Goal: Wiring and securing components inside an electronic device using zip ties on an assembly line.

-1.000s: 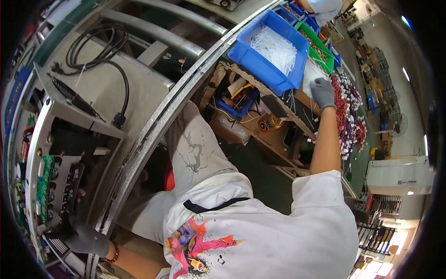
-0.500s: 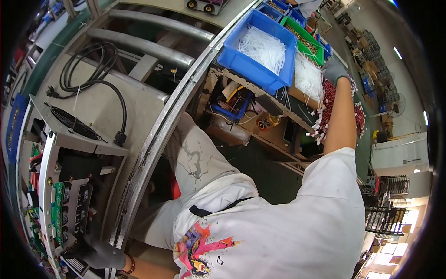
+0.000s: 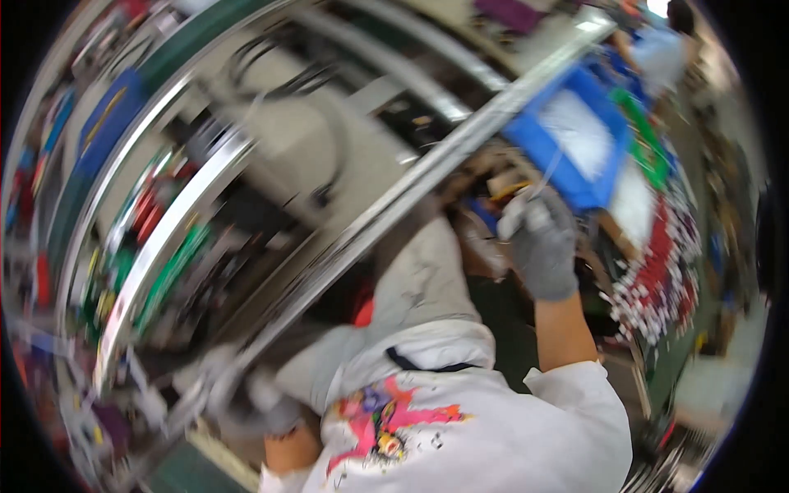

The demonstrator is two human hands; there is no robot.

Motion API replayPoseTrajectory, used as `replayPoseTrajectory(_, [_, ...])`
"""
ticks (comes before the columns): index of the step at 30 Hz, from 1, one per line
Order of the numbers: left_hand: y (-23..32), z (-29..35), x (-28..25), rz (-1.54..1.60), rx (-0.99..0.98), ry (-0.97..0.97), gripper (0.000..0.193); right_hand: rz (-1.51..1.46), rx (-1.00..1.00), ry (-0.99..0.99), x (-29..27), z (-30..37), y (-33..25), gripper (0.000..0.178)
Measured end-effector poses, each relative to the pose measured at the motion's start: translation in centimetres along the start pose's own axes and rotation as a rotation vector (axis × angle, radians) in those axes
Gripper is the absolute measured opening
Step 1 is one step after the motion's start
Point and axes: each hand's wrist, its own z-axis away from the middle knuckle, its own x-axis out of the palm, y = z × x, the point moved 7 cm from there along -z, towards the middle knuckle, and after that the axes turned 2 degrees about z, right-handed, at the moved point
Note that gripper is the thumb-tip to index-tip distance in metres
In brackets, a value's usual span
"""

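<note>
While the right hand is up in front of the body, gray glove on, wrist pretty much in line with the forearm and fingers curled in, the left hand is way lower and off to the left, near the metal rail. The right grip is pinched on one thin white strip, which sticks up from the fingertips, away from the body. Left one's a smeary blur, so I honestly can't tell if it's got hold of anything. Just past the right fingertips and a bit right sits one big blue bin with a white heap in it, way too many pieces to count. Further out to the right of that grip there's one green bin, then one cardboard box with more white stuff on top. Right of the hand lies one big pile of red wires with white ends, no chance of counting those either. Beyond the left hand there's one metal-edged chassis, also blurred.
</note>
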Motion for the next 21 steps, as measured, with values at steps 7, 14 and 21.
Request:
replayPoseTrajectory(7, [-1.4, -2.0, 6.3, 0.429, -0.407, -0.628, 0.020, -0.172, 0.568, -1.130, 23.6, 11.2, 4.7, 0.026])
replayPoseTrajectory(14, [1.4, -0.2, -0.3, -0.303, -0.265, -0.392, 0.027, 0.111, -0.502, -1.048, 26.7, 9.8, -0.6, 0.033])
replayPoseTrajectory(21, [0.3, 1.6, -1.7, -0.369, -0.260, -0.300, 0.040, 0.157, -0.627, -1.022, 29.4, 10.7, -2.1, 0.023])
